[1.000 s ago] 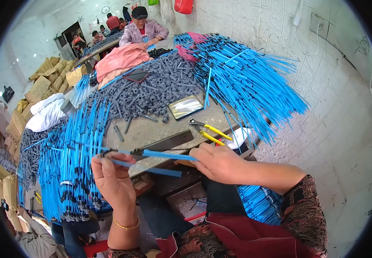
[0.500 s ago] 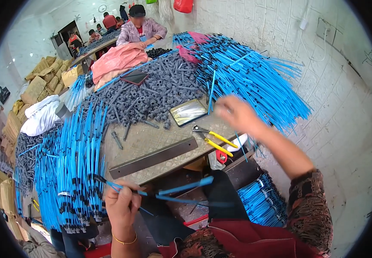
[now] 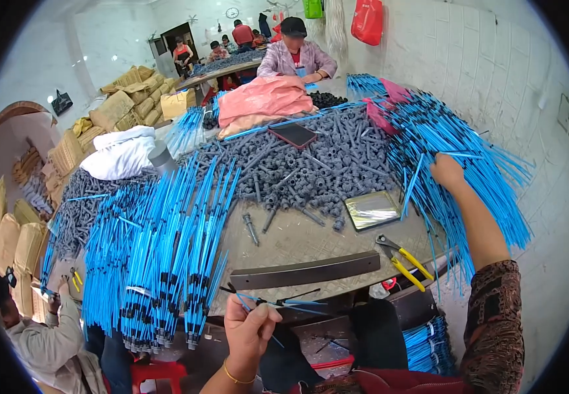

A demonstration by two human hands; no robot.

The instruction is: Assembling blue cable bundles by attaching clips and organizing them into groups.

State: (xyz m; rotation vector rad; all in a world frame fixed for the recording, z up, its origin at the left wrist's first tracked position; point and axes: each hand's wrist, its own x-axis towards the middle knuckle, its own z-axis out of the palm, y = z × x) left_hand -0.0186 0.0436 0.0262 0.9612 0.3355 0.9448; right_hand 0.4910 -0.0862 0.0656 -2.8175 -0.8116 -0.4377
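Observation:
My left hand (image 3: 251,325), with a thin bracelet at its wrist, is closed in a pinch on thin blue tubes with black fittings (image 3: 283,303). It hangs just off the near table edge, in front of a dark metal bar (image 3: 305,270). My right hand (image 3: 447,172) reaches across to a large heap of blue tubes with black fittings (image 3: 488,180) at the right and touches its near side. Its fingertips are hidden among the tubes, so its grip does not show. Yellow-handled pliers (image 3: 406,261) and a shallow tray of thin silvery pieces (image 3: 372,211) lie between my hands.
Grey plastic fittings (image 3: 304,167) cover the table's middle, with a phone (image 3: 293,134) on them. Bundled blue tubes (image 3: 166,262) hang over the table's left edge. A pink sack (image 3: 265,102) lies toward a person opposite (image 3: 295,59). Another person (image 3: 48,335) sits at lower left.
My right hand has moved forward onto the blue tube heap. The left hand still holds its tubes. The view has swung left, bringing the person at lower left further into view.

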